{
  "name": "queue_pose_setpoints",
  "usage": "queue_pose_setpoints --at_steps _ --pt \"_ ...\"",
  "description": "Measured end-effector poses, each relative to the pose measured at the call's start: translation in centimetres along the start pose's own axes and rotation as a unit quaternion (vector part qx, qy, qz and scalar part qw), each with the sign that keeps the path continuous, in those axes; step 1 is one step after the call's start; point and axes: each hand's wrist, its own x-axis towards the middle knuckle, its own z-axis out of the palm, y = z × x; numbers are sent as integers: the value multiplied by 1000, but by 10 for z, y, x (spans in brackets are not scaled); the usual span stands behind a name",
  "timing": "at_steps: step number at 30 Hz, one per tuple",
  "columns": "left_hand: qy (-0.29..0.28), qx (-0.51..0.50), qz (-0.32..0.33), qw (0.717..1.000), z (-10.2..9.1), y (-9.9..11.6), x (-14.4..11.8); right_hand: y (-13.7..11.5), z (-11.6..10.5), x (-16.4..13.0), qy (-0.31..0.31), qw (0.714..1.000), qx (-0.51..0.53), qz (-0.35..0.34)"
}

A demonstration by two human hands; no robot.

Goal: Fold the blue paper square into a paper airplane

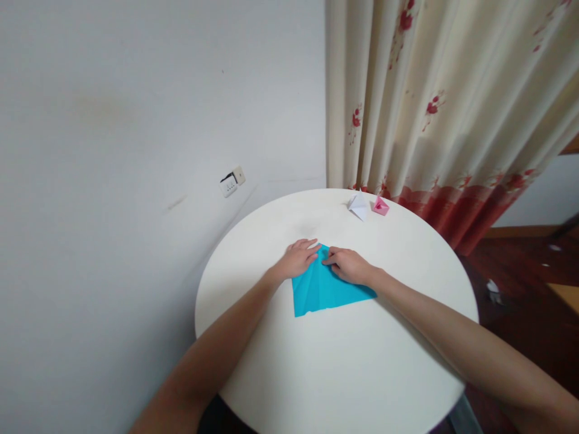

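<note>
A bright blue sheet of paper point(325, 295) with crease lines lies on the round white table, narrowing to a tip at the far end. My left hand point(298, 259) rests on its upper left edge, fingers stretched out and lying flat close to the tip. On the upper right edge is my right hand point(350, 265), its fingers curled and thumb and forefinger at the paper just below the tip. The palm hides part of that edge.
A folded white paper piece point(359, 206) and a folded pink paper piece point(380, 206) stand at the far rim of the table point(253, 355). Behind are a flowered curtain point(434, 102) and a wall with a socket point(228, 185).
</note>
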Motion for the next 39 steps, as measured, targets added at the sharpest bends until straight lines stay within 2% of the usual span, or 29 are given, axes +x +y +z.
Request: queue_pose_setpoints --at_steps 3,6,11,15,17,21,22,27,30,39 --pt "-26 15 -21 999 6 -2 1 0 0 0 -2 1000 -6 -1" --pt "-66 12 -32 997 2 -1 1 -1 -1 0 -3 1000 -8 -4" --pt "-176 -4 -70 982 -23 -4 -12 -3 -3 0 -3 1000 -4 2" --pt "-218 -6 -73 973 -40 -14 -23 -1 -1 0 -4 1000 -2 1" --pt "-215 -15 -74 974 -42 -17 -23 0 0 0 -3 1000 -2 -3" --pt "-114 -51 -90 988 -35 -16 -14 0 -1 0 -4 1000 -3 -5" --pt "-104 -51 -88 989 -33 -15 -13 -1 -1 0 -4 1000 -3 -4" --pt "-170 -40 -48 983 -32 -19 -16 -1 -2 -1 -3 1000 -2 0" --pt "-195 -37 -63 978 -40 -26 -21 0 -1 -1 -1 1000 2 2" --pt "-219 -1 -111 969 -57 -36 -30 -2 -3 -1 -2 1000 3 -7"
